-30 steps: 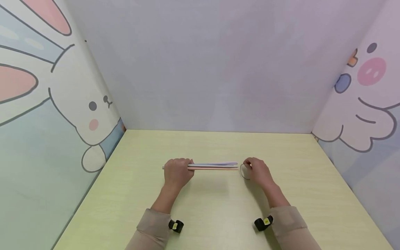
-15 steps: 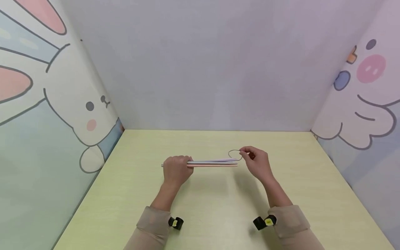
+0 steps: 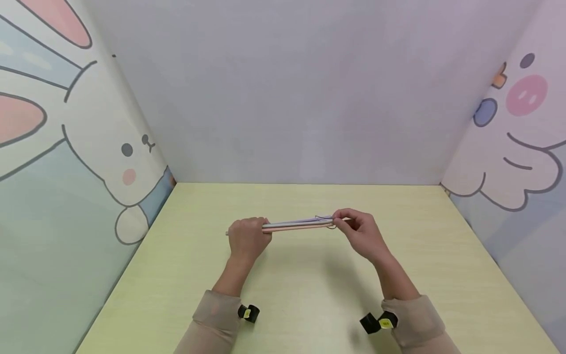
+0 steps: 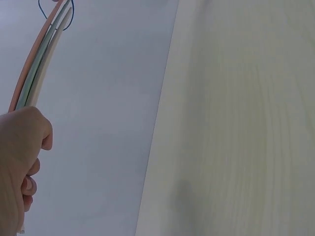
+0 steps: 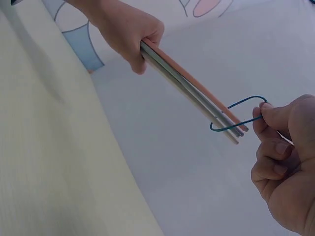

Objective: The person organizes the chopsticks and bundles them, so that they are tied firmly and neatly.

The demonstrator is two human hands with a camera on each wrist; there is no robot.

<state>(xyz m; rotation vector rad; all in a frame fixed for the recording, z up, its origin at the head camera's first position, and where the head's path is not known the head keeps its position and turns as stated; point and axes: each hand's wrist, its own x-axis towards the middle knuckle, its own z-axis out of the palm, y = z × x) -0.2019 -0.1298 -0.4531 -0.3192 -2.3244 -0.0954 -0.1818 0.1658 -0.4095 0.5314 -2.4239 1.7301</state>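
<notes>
In the head view my left hand (image 3: pixel 248 238) grips a bundle of slim pastel chopsticks (image 3: pixel 298 225) near one end, its fingers wrapped round them. They are orange, green, whitish and lilac, and point to the right with a slight upward tilt, raised over the table. My right hand (image 3: pixel 360 235) pinches a thin dark teal rubber band (image 5: pixel 241 124) between thumb and fingertips at the chopsticks' free ends. As the right wrist view shows, the band's loop goes round the tips, loose and wider than the bundle. The gripped part of the chopsticks is hidden inside my left fist.
A pale wood-grain table (image 3: pixel 283 305) lies below both hands. A plain grey-white wall (image 3: pixel 283 98) rises at its back edge. Side panels with a cartoon rabbit (image 3: pixel 119 132) and a cartoon pig (image 3: pixel 526 132) border it. Black wrist cameras sit at both sleeves.
My right hand has lifted and come left, carrying the rubber band from beside the tips to round them. The chopsticks have risen slightly and tilted up at their right end.
</notes>
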